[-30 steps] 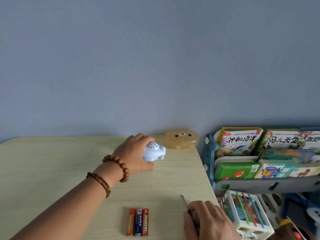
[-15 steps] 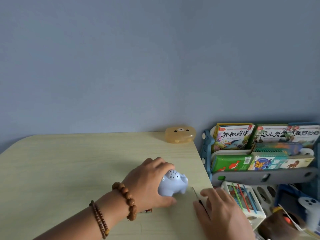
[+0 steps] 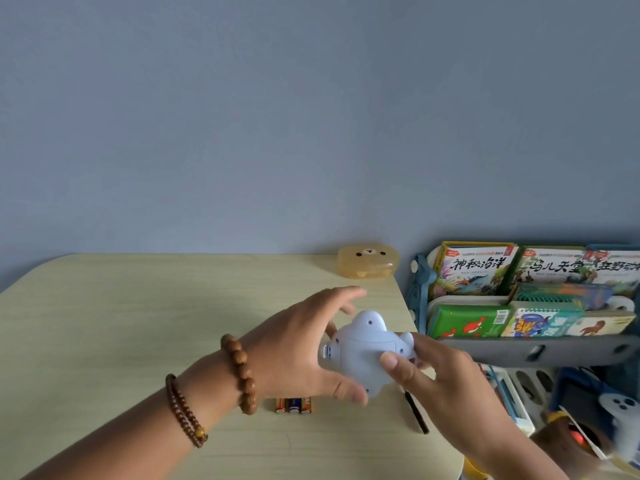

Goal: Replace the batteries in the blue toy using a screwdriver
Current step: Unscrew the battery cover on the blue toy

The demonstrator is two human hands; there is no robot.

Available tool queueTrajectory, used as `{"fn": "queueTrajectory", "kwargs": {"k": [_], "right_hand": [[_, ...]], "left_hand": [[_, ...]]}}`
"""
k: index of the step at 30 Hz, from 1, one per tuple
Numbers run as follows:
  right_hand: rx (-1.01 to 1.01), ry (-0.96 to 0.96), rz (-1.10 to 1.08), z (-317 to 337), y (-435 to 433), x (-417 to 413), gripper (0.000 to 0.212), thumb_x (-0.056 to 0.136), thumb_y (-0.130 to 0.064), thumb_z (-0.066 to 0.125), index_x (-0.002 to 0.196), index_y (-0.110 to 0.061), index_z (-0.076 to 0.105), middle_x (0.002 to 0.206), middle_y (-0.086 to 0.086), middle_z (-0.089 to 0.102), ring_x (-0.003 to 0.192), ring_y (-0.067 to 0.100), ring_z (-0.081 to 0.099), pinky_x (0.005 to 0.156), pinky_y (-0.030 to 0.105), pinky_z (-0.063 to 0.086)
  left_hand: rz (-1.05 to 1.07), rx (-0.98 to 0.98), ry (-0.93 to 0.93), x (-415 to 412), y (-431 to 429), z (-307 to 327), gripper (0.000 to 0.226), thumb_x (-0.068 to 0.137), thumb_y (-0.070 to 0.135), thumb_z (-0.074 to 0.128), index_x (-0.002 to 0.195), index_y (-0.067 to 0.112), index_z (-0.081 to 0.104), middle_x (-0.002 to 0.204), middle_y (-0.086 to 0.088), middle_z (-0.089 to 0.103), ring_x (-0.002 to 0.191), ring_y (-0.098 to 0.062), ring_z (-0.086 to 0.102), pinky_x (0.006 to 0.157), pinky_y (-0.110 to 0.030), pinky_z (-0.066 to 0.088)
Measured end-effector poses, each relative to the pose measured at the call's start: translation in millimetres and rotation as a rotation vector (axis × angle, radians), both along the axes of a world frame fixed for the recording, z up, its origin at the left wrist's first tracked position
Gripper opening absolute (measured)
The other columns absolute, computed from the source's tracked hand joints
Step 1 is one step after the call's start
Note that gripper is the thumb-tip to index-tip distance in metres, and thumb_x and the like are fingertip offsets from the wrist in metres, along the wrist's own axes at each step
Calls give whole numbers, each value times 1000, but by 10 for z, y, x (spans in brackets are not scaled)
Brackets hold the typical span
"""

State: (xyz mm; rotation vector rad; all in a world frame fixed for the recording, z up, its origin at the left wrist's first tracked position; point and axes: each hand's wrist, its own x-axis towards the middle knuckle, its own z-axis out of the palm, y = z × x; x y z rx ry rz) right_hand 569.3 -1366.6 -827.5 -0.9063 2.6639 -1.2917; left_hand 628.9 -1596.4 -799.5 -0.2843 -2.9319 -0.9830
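The pale blue toy (image 3: 367, 351) is lifted above the table and turned so its flat underside with screw holes faces me. My left hand (image 3: 298, 344) grips its left side, thumb under the bottom lobe. My right hand (image 3: 440, 379) holds its right side, thumb pressed on the underside. Three batteries (image 3: 293, 404) lie side by side on the table below my left wrist. A dark screwdriver (image 3: 417, 415) lies on the table near the right edge, partly hidden by my right hand.
The light wooden table (image 3: 121, 323) ends at a right edge close to my hands. An amber bear-face box (image 3: 367, 266) sits at the far right corner. A rack of children's books (image 3: 526, 296) and a toy bin stand right of the table.
My left hand lifted the toy off the table and flipped it underside up. My right hand left the screwdriver on the table and took hold of the toy's right side.
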Motion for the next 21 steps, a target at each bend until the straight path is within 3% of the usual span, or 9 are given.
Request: {"fn": "queueTrajectory", "kwargs": {"k": [2, 3, 5, 7, 9, 11, 13, 17, 21], "right_hand": [[-20, -73, 35, 16, 2, -15, 71, 77, -82, 45, 89, -15, 68, 79, 7, 65, 73, 19, 58, 70, 39, 49], [-30, -109, 51, 39, -12, -12, 69, 78, -80, 45, 89, -16, 68, 76, 6, 65, 68, 18, 56, 65, 39, 46], [-43, -155, 57, 79, -35, -13, 64, 77, -80, 44, 84, -21, 68, 65, -3, 59, 60, 6, 47, 59, 28, 37], [-36, -153, 66, 94, -34, -21, 63, 74, -85, 43, 87, -28, 68, 67, -11, 58, 61, -1, 47, 59, 21, 35], [31, -75, 91, 82, 15, -39, 65, 67, -90, 49, 114, -47, 62, 92, -22, 65, 83, -4, 57, 68, 15, 41], [94, -7, 141, 87, 76, -49, 81, 60, -83, 67, 133, -60, 40, 115, -34, 58, 105, -8, 51, 79, 8, 41], [121, 62, 183, 89, 99, -62, 84, 58, -75, 76, 133, -59, 42, 117, -35, 54, 108, -8, 51, 82, 3, 37], [146, 105, 194, 16, 53, -115, 74, 60, -77, 73, 126, -46, 59, 110, -29, 57, 109, 2, 55, 83, 8, 40], [155, 124, 182, -74, 12, -142, 73, 61, -77, 73, 126, -46, 60, 110, -33, 55, 110, 4, 53, 83, 9, 39]], "left_hand": [[-61, -37, 76, 10, -1, -3, 111, 56, 61, 87, 145, 51, 20, 140, 33, 32, 116, 7, 50, 98, -21, 47], [-76, -44, 110, 7, 13, -20, 109, 57, 58, 88, 145, 49, 24, 139, 34, 32, 118, 7, 49, 99, -18, 45], [-65, -29, 155, 7, 58, -50, 102, 59, 53, 89, 144, 44, 32, 136, 31, 39, 118, 7, 48, 98, -14, 43], [-25, 21, 162, 13, 80, -78, 99, 59, 51, 89, 143, 41, 38, 128, 29, 49, 113, 9, 51, 94, -10, 43], [-1, 99, 126, 24, 68, -103, 100, 57, 51, 91, 143, 41, 42, 123, 33, 53, 112, 14, 53, 91, -5, 42], [14, 147, 75, 38, 33, -129, 99, 57, 52, 91, 143, 41, 43, 120, 37, 53, 112, 18, 52, 89, -1, 40], [11, 151, 25, 42, 3, -154, 96, 58, 53, 91, 140, 45, 42, 120, 31, 56, 112, 16, 53, 89, -2, 41], [11, 159, -34, 27, -20, -197, 77, 61, 51, 90, 125, 48, 47, 119, 22, 64, 110, 2, 61, 92, -21, 50], [21, 155, -43, 4, -52, -245, 67, 59, 50, 91, 116, 47, 56, 112, 33, 64, 105, 6, 63, 85, -15, 51]]}}
